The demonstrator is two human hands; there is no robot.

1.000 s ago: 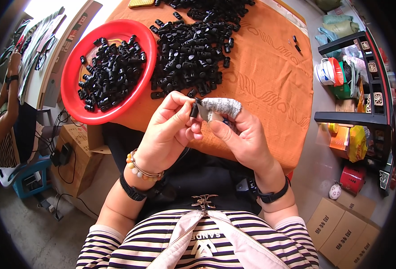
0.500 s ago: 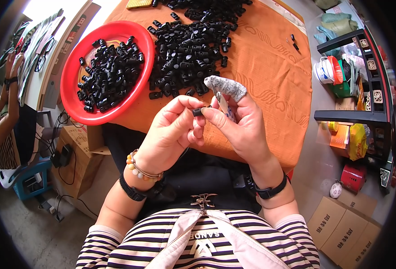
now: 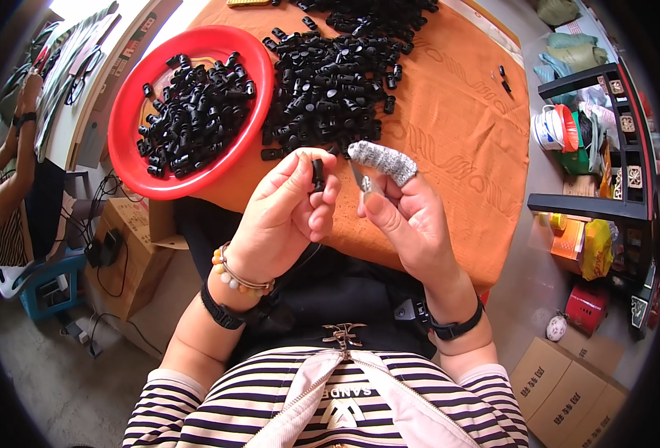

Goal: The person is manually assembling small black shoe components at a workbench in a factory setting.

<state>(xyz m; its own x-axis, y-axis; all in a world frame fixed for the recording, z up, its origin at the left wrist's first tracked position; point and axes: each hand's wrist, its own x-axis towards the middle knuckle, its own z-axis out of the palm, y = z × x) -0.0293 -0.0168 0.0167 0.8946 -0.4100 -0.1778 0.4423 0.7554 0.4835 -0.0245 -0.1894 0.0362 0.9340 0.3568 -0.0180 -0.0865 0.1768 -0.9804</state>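
Note:
My left hand (image 3: 276, 200) pinches a small black plastic cord lock (image 3: 318, 176) between thumb and fingers, and the piece stands roughly upright. My right hand (image 3: 421, 224) is closed on a small thin blade (image 3: 357, 176) whose tip points up toward the pile. A grey knitted finger cover (image 3: 386, 160) wraps my right index finger. A narrow gap parts the blade from the cord lock. Just beyond my hands spreads a heap of similar black pieces (image 3: 322, 86) on the orange tablecloth (image 3: 457, 142). More of them lie in a red round tray (image 3: 266, 97) at the left.
Two small black parts (image 3: 505, 80) lie at the table's far right. A dark shelf frame (image 3: 591, 203) with bags and a white bucket (image 3: 546, 128) stands to the right. Cardboard boxes (image 3: 561, 392) are on the floor. Another person's arm (image 3: 20, 164) shows at far left.
My hands have come apart, the blade drawing away from the cord lock. The cord lock has turned from lying sideways to upright in my left hand. The whole view has shifted slightly.

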